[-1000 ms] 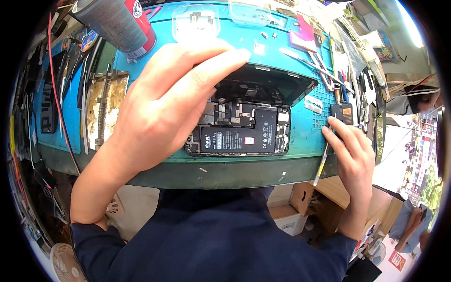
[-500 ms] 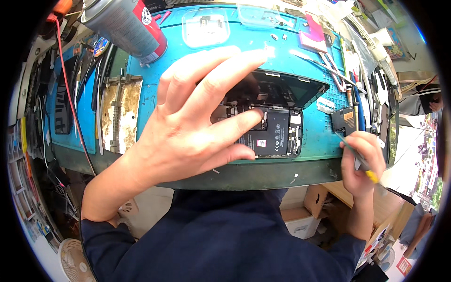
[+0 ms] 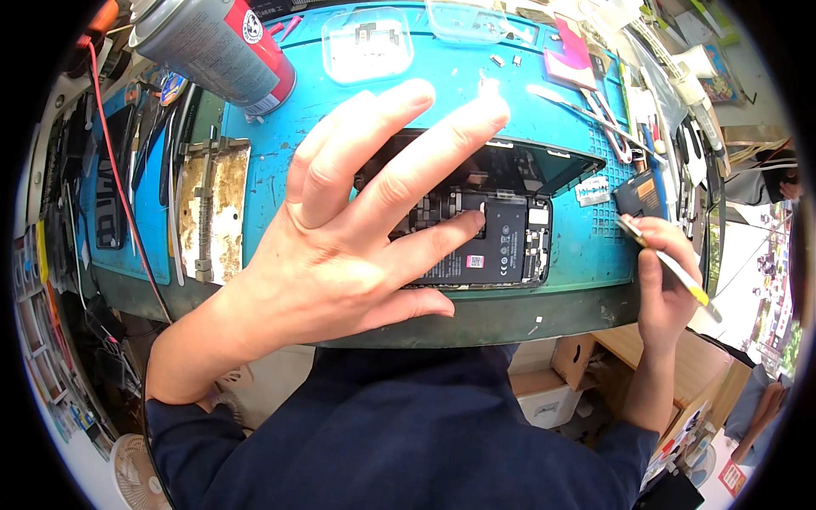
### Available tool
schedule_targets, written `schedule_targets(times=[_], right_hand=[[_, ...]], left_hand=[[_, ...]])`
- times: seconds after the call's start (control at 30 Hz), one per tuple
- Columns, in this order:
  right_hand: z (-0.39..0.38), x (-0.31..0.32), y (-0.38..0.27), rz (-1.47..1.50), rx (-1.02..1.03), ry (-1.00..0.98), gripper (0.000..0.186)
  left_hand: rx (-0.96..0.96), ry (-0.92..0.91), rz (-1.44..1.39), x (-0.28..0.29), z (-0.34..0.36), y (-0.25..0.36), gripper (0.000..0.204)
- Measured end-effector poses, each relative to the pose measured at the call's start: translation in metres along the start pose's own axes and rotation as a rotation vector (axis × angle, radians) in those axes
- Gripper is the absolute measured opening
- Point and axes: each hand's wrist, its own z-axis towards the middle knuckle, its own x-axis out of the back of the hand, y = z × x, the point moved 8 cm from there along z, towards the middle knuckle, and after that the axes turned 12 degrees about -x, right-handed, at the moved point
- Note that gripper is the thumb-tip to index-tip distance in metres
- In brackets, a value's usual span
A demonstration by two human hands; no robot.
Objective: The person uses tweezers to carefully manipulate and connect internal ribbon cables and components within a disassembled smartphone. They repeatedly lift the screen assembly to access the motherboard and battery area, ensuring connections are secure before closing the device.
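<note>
An opened smartphone (image 3: 538, 244) lies near the front edge of the blue mat. Its dark screen (image 3: 557, 170) is tilted up along the far side, and a black battery (image 3: 501, 242) shows inside. My left hand (image 3: 357, 246) spreads over the phone's left part and hides much of it. Its index fingertip rests on or just above the parts beside the battery; no object shows in that hand. To the right of the phone, my right hand (image 3: 670, 285) pinches a slim tool (image 3: 684, 279) with a yellow band, its exact kind unclear.
A spray can (image 3: 225, 64) stands at the far left, near a clear plastic box (image 3: 367, 51) of small parts. A metal holder (image 3: 223, 212) lies left. On the right are a razor blade (image 3: 592, 191), a small black box (image 3: 639, 197) and scissors (image 3: 616, 140).
My left hand's fingers have spread, with the index fingertip a little lower inside the phone. My right hand has shifted slightly right, and the slim tool has turned in its fingers.
</note>
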Motion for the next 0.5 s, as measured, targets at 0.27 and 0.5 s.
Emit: schedule_targets(times=[0.27,0.5], right_hand=[[0.019,-0.055,-0.063,0.151,0.150,-0.232,0.024],[0.040,-0.089,-0.086,0.019,0.312,-0.251,0.025]], left_hand=[[0.013,-0.026,0.027,0.000,0.000,0.001,0.056],[0.023,0.002,0.023,0.004,0.001,0.000,0.054]])
